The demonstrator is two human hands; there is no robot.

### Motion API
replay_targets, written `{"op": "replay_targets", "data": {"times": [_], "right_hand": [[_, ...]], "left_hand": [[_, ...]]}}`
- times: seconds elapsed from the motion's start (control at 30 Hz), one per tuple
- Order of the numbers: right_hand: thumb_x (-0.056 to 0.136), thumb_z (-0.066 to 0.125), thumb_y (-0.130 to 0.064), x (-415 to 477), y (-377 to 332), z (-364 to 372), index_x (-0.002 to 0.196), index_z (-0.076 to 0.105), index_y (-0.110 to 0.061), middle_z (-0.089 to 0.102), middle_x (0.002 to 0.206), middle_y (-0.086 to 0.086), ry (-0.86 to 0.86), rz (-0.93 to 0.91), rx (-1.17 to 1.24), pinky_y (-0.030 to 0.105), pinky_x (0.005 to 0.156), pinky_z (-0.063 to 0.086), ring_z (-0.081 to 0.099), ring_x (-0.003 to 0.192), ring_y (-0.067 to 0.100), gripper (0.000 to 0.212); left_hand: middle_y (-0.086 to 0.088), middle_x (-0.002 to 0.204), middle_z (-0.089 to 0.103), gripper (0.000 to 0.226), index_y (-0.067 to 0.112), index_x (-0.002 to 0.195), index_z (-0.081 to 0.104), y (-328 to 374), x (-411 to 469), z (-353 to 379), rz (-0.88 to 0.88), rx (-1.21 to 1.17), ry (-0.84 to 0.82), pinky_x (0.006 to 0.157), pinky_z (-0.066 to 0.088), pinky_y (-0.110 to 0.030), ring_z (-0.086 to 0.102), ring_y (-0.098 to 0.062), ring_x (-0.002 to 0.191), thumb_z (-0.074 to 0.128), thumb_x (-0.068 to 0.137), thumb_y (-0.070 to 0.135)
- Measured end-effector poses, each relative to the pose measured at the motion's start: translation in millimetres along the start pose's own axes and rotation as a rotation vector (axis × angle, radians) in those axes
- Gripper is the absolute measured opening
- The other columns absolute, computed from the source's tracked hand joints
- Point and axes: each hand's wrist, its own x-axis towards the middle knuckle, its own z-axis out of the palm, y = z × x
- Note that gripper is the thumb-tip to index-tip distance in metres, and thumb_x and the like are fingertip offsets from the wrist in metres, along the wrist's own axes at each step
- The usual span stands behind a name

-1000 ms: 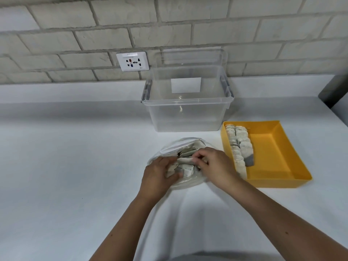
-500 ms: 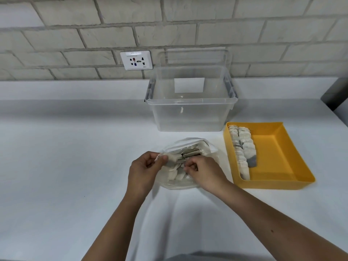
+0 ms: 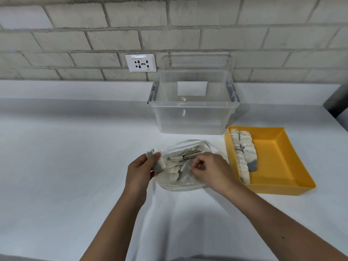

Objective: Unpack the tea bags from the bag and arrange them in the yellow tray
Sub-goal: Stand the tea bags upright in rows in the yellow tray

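Stack of tea bags (image 3: 157, 161) gripped in the left hand (image 3: 140, 171), frame centre, just left of the clear bag (image 3: 180, 187). Right hand (image 3: 211, 170) pinches a single tea bag (image 3: 185, 167) inside it. Two rows (image 3: 244, 153) line the yellow tray (image 3: 273, 157), centre right.

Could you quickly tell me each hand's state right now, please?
Left hand: holding a bundle of tea bags.
Right hand: pinching a tea bag inside the plastic bag.

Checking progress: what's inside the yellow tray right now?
Two rows of pale paper tea bags lie against the left wall of the yellow plastic tray; the rest of its floor is bare. Anything beneath them is hidden.
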Motion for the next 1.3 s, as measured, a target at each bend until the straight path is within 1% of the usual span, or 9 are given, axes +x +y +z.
{"op": "replay_targets", "data": {"times": [0.17, 0.3, 0.4, 0.57, 0.7, 0.87, 1.07, 1.17, 1.3], "right_hand": [[0.077, 0.079, -0.019, -5, -2, -33, 0.075, 0.073, -0.020, 0.068, 0.067, -0.008, 0.035, 0.018, 0.365, 0.019, 0.056, 0.045, 0.054, 0.053, 0.001, 0.006], [0.079, 0.078, -0.014, -6, -16, -31, 0.080, 0.072, -0.013, 0.067, 0.070, 0.006, 0.035, 0.061, 0.659, 0.023, 0.048, 0.044, 0.054, 0.053, 0.013, 0.006], [0.079, 0.078, -0.013, -7, -21, -17, 0.079, 0.071, -0.011, 0.065, 0.066, -0.002, 0.037, 0.084, 0.735, 0.021, 0.048, 0.044, 0.053, 0.051, 0.010, 0.007], [0.078, 0.079, -0.014, -7, -23, 6, 0.077, 0.072, -0.016, 0.064, 0.061, -0.015, -0.006, 0.081, 0.660, 0.012, 0.051, 0.041, 0.054, 0.053, -0.002, 0.007], [0.079, 0.078, -0.020, -2, -19, 10, 0.081, 0.073, -0.018, 0.067, 0.069, -0.009, 0.014, 0.085, 0.603, 0.018, 0.055, 0.045, 0.055, 0.055, 0.000, 0.006], [0.082, 0.068, -0.041, 2, -3, 14, 0.096, 0.070, -0.028, 0.065, 0.095, -0.013, -0.081, 0.050, -0.042, 0.028, 0.073, 0.049, 0.063, 0.092, 0.010, 0.019], [0.084, 0.063, -0.042, 1, -12, 25, 0.101, 0.064, -0.026, 0.056, 0.113, -0.008, -0.117, 0.015, -0.253, 0.029, 0.070, 0.044, 0.060, 0.103, 0.017, 0.024], [0.082, 0.066, -0.034, 1, -13, 23, 0.081, 0.063, -0.031, 0.060, 0.094, -0.013, -0.099, 0.048, -0.168, 0.025, 0.065, 0.042, 0.061, 0.094, 0.013, 0.004], [0.078, 0.074, -0.028, 0, -5, 0, 0.075, 0.067, -0.028, 0.062, 0.072, -0.016, -0.059, 0.113, -0.014, 0.024, 0.067, 0.049, 0.062, 0.077, 0.007, 0.008]], "left_hand": [[-0.003, 0.079, 0.075, 0.026, 0.001, 0.090, 0.075, 1, 1, 8, -0.028, 0.097, 0.015, 0.072, 0.062, -0.029, 0.073, -0.014, 0.068, 0.066, 0.095, 0.025], [-0.017, 0.101, 0.076, 0.033, -0.001, 0.103, 0.072, -2, -1, 20, -0.125, 0.076, -0.054, 0.077, 0.062, -0.033, 0.076, -0.030, 0.089, 0.057, 0.100, 0.028], [-0.015, 0.098, 0.077, 0.036, 0.003, 0.109, 0.070, -1, -6, 30, -0.196, -0.006, -0.124, 0.083, 0.060, -0.037, 0.076, -0.028, 0.090, 0.045, 0.105, 0.029], [-0.006, 0.076, 0.075, 0.035, 0.004, 0.103, 0.072, 1, -13, 34, -0.151, -0.020, -0.142, 0.086, 0.059, -0.039, 0.075, -0.021, 0.074, 0.054, 0.102, 0.033], [-0.019, 0.088, 0.072, 0.027, 0.006, 0.087, 0.073, 0, -14, 25, 0.095, 0.165, -0.043, 0.083, 0.061, -0.043, 0.071, -0.032, 0.085, 0.062, 0.097, 0.029], [0.014, 0.094, 0.071, 0.012, 0.028, 0.092, 0.074, -1, -20, 15, 0.441, 0.505, -0.100, 0.080, 0.048, -0.020, 0.066, -0.003, 0.092, 0.063, 0.096, 0.029], [0.017, 0.096, 0.065, 0.013, 0.042, 0.095, 0.078, -8, -13, 11, 0.458, 0.585, -0.100, 0.075, 0.044, -0.012, 0.062, 0.000, 0.093, 0.066, 0.093, 0.036], [0.011, 0.086, 0.069, 0.014, 0.042, 0.092, 0.077, -7, -11, 10, 0.376, 0.537, -0.036, 0.071, 0.045, -0.019, 0.064, -0.004, 0.081, 0.067, 0.093, 0.033], [0.000, 0.080, 0.076, 0.011, 0.029, 0.086, 0.080, -2, -6, 5, 0.208, 0.359, 0.030, 0.080, 0.056, -0.039, 0.068, -0.028, 0.079, 0.070, 0.091, 0.029]]}}
